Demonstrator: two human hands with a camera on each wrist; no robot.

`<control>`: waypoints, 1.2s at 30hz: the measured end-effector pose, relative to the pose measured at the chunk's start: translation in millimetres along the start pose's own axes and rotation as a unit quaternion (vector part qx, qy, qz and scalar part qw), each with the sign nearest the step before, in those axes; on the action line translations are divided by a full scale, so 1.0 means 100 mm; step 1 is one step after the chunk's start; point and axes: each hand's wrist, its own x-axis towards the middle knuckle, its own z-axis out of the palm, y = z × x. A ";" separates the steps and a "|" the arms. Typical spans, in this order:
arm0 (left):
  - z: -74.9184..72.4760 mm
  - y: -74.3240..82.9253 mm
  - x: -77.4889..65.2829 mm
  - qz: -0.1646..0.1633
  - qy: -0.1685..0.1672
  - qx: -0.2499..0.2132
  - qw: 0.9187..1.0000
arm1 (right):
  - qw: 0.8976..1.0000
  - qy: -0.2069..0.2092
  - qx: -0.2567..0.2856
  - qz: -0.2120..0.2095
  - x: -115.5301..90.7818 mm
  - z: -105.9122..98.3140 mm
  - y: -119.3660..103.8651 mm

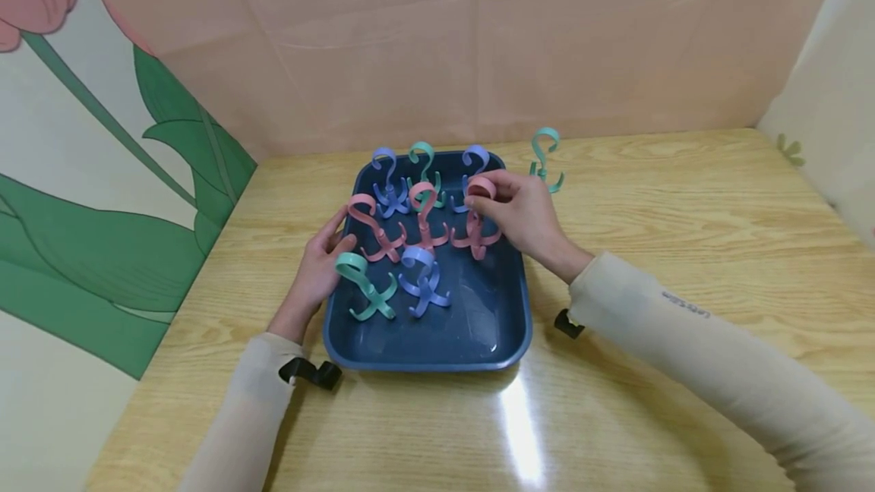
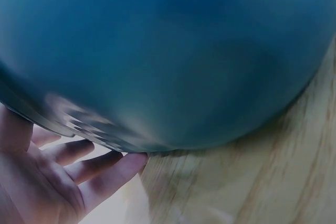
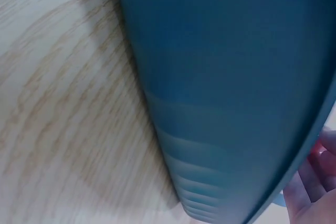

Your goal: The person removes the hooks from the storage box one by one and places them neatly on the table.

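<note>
A dark blue plastic tray [image 1: 437, 355] holds several four-pronged hanging hooks. At its left side my left hand [image 1: 317, 264] holds the rim, thumb over the edge and fingers [image 2: 113, 179] along the outer wall. My right hand [image 1: 529, 219] pinches the curled top of a pink hook [image 1: 476, 238] at the tray's right side. In the right wrist view only part of that hand [image 3: 315, 192] shows beyond the rim. Two more pink hooks [image 1: 383, 241] stand to its left in the same row. Nearer me are a green hook [image 1: 372, 298] and a purple hook [image 1: 425, 291].
At the tray's back stand a purple hook [image 1: 391, 196], a green hook [image 1: 425, 173] and another purple hook [image 1: 472, 162], partly hidden by the right hand. Another green hook [image 1: 544, 162] is on the wooden table [image 1: 683, 203], beyond the right hand. A pink-covered wall [image 1: 478, 44] rises behind.
</note>
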 end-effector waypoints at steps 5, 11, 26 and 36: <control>0.00 0.02 0.00 -0.003 -0.001 -0.003 1.000 | 1.000 0.004 -0.003 -0.016 -0.01 -0.04 -0.08; 0.00 0.02 -0.01 -0.007 -0.005 -0.008 1.000 | 1.000 0.000 0.006 -0.009 -0.03 -0.10 -0.22; -0.01 0.01 0.00 -0.008 -0.008 -0.004 1.000 | 0.999 0.002 0.032 -0.014 -0.04 -0.45 -0.45; 0.00 0.02 0.00 -0.011 -0.005 0.002 1.000 | 0.998 0.034 0.047 -0.028 -0.04 -0.75 -0.39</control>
